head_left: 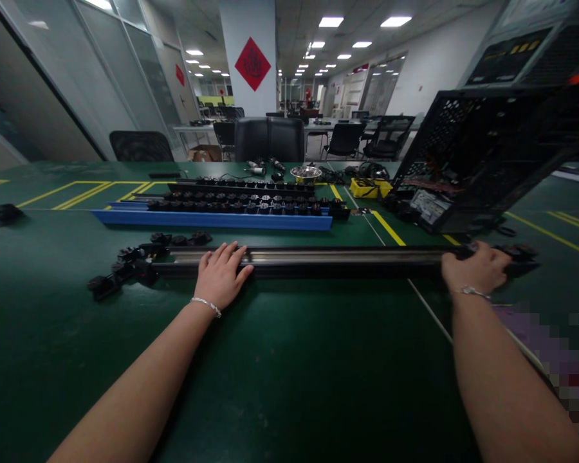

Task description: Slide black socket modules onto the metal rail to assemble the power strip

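Note:
A long black rail [342, 262] with a shiny metallic channel along its length lies crosswise on the green table in front of me. My left hand [220, 273] rests on its left part, fingers stretched across the channel and thumb apart near the closer edge. At the far right end, the fingers of my right hand [477, 267] are bent round the rail. Several small black modules [125, 260] lie in a loose chain around the left end. More black pieces [521, 256] show just beyond my right hand.
Behind the rail, a blue rail [212, 220] lies before rows of black modules [251, 199]. Farther back are a metal bowl [305, 172], a yellow box [370, 188] and cables. An opened black computer case [463, 148] stands at the right. Yellow tape lines mark the green table [294, 373].

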### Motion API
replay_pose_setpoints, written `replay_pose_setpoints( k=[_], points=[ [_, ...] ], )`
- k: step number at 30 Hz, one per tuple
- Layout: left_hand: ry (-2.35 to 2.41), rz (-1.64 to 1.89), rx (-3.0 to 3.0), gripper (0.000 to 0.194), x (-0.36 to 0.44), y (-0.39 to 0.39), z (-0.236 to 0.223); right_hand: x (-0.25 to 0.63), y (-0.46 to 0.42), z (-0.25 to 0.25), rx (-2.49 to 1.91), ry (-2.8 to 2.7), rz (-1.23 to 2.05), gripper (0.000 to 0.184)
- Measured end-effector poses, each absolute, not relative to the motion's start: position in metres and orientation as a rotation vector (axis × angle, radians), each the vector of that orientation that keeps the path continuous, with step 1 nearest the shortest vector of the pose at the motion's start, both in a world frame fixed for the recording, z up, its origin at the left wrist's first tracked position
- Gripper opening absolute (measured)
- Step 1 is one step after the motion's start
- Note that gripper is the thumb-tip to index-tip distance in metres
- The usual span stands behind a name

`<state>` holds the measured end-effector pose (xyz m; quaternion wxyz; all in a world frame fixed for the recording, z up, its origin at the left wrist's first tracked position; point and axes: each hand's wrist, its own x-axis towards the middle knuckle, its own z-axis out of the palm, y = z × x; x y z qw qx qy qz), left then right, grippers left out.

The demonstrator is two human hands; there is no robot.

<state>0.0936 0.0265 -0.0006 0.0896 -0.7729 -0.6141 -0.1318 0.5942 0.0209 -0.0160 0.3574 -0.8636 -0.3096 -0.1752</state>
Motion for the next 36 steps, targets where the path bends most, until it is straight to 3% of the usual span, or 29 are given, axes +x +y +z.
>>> replay_pose_setpoints(
  k=[18,36],
  points=[
    [-1.811,-0.396,-2.270,0.053,0.094,0.027,-0.002,0.578,0.014,-0.011,-2.074,-0.890,-0.530,0.041],
    [-1.817,-0.396,-2.270,0.053,0.095,0.026,0.000,0.568,0.015,-0.003,-2.027,-1.031,-0.490,0.041]
  ],
)
